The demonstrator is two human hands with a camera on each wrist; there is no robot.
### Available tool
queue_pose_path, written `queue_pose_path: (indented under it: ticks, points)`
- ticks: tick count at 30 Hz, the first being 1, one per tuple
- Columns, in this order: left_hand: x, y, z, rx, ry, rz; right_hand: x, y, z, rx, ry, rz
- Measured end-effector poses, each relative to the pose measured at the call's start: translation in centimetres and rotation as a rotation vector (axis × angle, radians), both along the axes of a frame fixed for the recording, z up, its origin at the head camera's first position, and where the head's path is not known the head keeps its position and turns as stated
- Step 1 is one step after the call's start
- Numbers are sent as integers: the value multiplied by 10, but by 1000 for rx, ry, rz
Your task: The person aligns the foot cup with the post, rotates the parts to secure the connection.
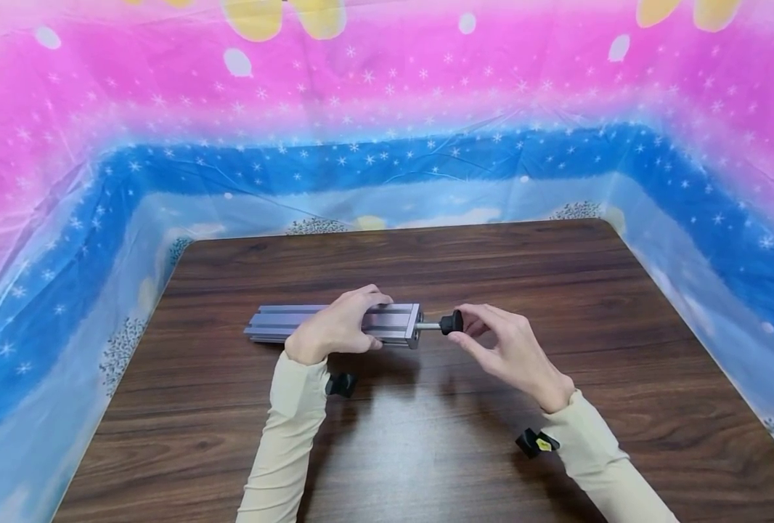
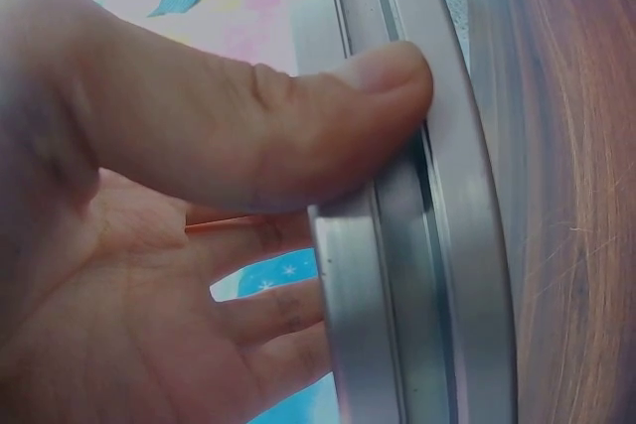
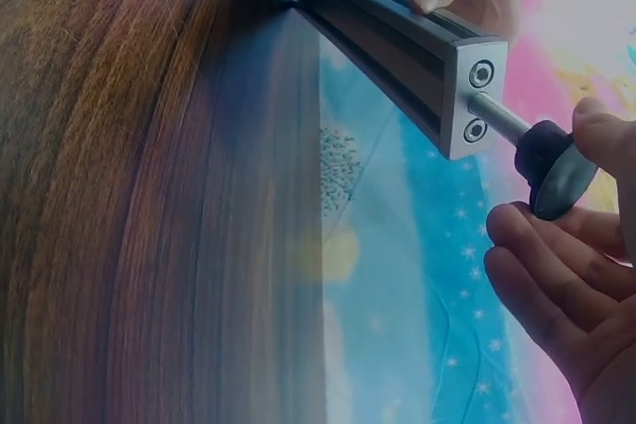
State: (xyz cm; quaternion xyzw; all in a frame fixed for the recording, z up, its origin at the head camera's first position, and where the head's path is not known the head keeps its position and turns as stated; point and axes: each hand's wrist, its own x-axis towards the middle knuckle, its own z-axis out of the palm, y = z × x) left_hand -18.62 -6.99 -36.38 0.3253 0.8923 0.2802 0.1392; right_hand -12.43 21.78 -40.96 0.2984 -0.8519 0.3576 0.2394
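Observation:
A silver aluminium profile lies across the middle of the dark wooden table. My left hand grips its right half from above; in the left wrist view the thumb presses into the slot of the profile. A short metal shaft sticks out of the profile's right end face and carries a black knob. My right hand pinches that knob between thumb and fingertips. In the right wrist view the knob sits just beyond the profile's end, with my fingers curled below it.
A pink and blue starred plastic sheet rises like a wall around the table's far and side edges. Black wrist-camera mounts hang under my left sleeve and right sleeve. Bare wood lies in front of and behind the profile.

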Motion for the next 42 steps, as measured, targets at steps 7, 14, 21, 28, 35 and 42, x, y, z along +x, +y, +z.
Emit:
queue_pose_path:
  ticks: [7, 14, 21, 28, 35, 42]
  points:
    - [1, 0, 0, 4, 19, 3, 3, -5, 3, -43, -94, -77]
    - [3, -2, 2, 12, 31, -2, 1, -9, 7, -65, -147, -93]
    - [2, -2, 3, 24, 48, -3, 2, -10, 11, -27, -270, -135]
    - [0, 2, 2, -10, 65, -18, 5, 1, 7, 60, -185, -48]
    - [-1, 2, 4, -23, 53, -14, 1, 1, 7, 15, 7, 118]
    - [0, 6, 4, -28, 27, -14, 0, 1, 6, 4, 16, 82]
